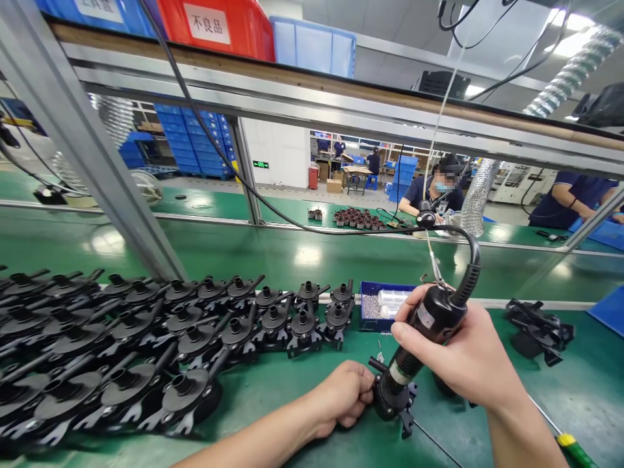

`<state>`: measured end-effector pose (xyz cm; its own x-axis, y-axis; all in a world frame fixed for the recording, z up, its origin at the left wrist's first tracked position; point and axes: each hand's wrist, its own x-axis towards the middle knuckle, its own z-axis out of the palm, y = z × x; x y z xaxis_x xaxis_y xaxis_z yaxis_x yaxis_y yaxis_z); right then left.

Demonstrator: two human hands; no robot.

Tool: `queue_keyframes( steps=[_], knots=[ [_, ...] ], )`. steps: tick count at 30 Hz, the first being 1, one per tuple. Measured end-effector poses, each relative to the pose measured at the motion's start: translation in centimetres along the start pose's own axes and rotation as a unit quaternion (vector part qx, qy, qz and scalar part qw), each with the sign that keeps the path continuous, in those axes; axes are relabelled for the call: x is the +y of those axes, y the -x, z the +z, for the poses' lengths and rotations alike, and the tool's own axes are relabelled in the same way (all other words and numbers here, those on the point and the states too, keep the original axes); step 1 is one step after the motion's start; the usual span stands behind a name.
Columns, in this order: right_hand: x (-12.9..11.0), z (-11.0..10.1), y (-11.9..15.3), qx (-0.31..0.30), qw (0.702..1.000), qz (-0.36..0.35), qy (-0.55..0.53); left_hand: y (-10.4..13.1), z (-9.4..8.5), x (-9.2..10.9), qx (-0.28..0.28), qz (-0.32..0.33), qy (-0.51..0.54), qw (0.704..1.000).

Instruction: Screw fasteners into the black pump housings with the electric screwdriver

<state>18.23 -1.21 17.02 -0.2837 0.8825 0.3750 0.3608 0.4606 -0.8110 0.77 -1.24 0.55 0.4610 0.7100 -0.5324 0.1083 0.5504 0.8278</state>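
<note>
My right hand (453,351) is wrapped round a black electric screwdriver (424,331), which hangs from a cord and slants down to the left. Its lower end is over a black plastic part (387,400) on the green bench. At the left side of that part, my left hand (344,396) has its fingers curled together and touching the part's edge; anything tiny between the fingertips is hidden. A few loose screws (381,356) lie just behind the part.
Rows of black assemblies (195,335) cover the left bench. Behind the hands is a blue tray (372,305) of small screws. Another black part (539,331) and a green-yellow screwdriver (575,448) lie to the right. A metal frame (302,107) crosses above; a person (439,188) sits opposite.
</note>
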Motion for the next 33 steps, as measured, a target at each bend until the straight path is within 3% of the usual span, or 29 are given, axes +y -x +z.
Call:
queue_keyframes(
  steps=[7,11,15,19,27,33],
  knots=[
    [0.3,0.2,0.1,0.007,1.000,-0.008,0.003,1.6,-2.3,2.2,-0.017,-0.027,0.024,0.999],
    [0.5,0.5,0.0,-0.004,1.000,-0.008,0.005,1.9,-2.8,2.8,-0.030,-0.043,0.037,0.998],
    [0.7,0.6,-0.2,-0.030,0.999,-0.016,-0.009,1.5,-2.3,2.4,-0.033,-0.033,0.034,0.998],
    [0.7,0.7,-0.3,-0.055,0.997,-0.019,-0.045,1.4,-1.2,1.7,0.014,0.011,-0.002,1.000],
    [1.2,1.0,-0.4,0.003,0.996,-0.015,-0.087,1.6,0.1,1.8,0.052,0.007,0.005,0.999],
    [1.3,1.5,-0.8,-0.008,0.995,-0.006,-0.102,1.3,-0.3,1.6,0.039,0.006,-0.002,0.999]
  ],
)
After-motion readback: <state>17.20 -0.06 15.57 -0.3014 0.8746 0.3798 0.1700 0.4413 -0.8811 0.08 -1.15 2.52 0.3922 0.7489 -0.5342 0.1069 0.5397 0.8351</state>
